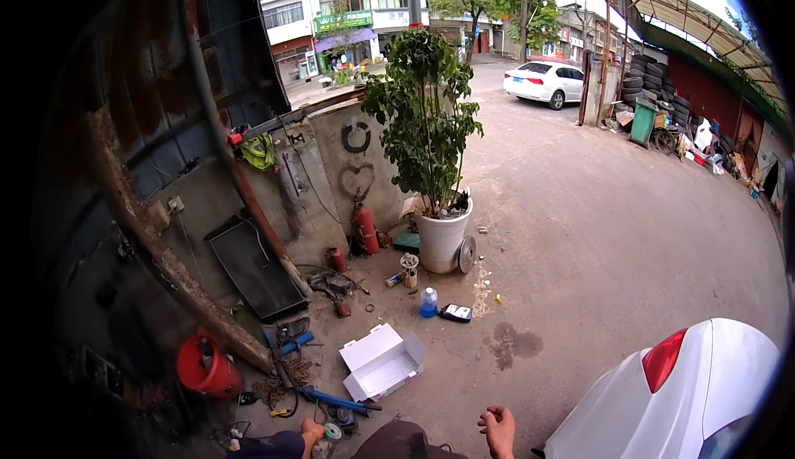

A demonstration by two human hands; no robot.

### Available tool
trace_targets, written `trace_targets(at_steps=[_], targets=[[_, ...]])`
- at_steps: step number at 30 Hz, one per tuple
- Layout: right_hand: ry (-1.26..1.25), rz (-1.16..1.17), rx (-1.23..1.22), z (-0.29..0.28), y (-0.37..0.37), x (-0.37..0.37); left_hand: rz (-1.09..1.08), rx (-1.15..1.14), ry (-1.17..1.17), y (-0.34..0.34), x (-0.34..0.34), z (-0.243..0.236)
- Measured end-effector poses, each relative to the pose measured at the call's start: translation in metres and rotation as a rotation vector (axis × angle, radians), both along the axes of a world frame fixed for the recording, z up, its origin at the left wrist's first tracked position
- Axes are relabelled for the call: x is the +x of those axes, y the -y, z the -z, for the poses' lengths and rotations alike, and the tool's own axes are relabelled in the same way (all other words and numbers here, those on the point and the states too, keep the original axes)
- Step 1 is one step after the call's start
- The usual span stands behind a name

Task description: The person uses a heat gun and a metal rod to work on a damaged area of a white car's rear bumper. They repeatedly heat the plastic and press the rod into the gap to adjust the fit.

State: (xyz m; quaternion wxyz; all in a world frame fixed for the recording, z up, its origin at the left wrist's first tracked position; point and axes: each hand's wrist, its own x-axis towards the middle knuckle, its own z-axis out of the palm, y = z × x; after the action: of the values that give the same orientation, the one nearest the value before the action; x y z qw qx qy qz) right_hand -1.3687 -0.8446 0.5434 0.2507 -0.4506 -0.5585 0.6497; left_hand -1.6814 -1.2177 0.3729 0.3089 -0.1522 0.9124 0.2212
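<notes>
My left hand (312,431) is low at the bottom edge, its fingers closed at the side of a small round white-and-teal thing (333,432), whose kind I cannot make out. Beside it on the ground lie a dark tool (343,417) and a long blue metal bar (335,399). My right hand (498,431) hangs over the concrete to the right, fingers loosely bent and apart, with nothing in it. Ahead of both hands sits an open white cardboard box (387,368), its flaps spread and its visible inside bare.
A white car's rear (687,384) stands close at right. To the left are a red bucket (207,368) and a leaning black tray (257,268). Farther ahead are a jug of blue liquid (428,302), a black-and-white package (455,313), a red fire extinguisher (366,229) and a potted plant's white pot (440,242).
</notes>
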Motion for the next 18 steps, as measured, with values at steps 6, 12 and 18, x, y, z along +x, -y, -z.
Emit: trace_targets(at_steps=[6,12,18], targets=[[-0.060,0.064,-0.112,0.016,-0.117,-0.008,0.246,-0.132,-0.098,-0.057,0.028,0.026],[0.026,-0.046,-0.354,0.072,-0.194,-0.005,0.350,0.007,0.146,-0.335,-0.020,0.001],[-0.008,0.070,-0.312,0.056,-0.327,-0.004,0.946,-0.012,-0.060,-0.651,-0.041,-0.035]])
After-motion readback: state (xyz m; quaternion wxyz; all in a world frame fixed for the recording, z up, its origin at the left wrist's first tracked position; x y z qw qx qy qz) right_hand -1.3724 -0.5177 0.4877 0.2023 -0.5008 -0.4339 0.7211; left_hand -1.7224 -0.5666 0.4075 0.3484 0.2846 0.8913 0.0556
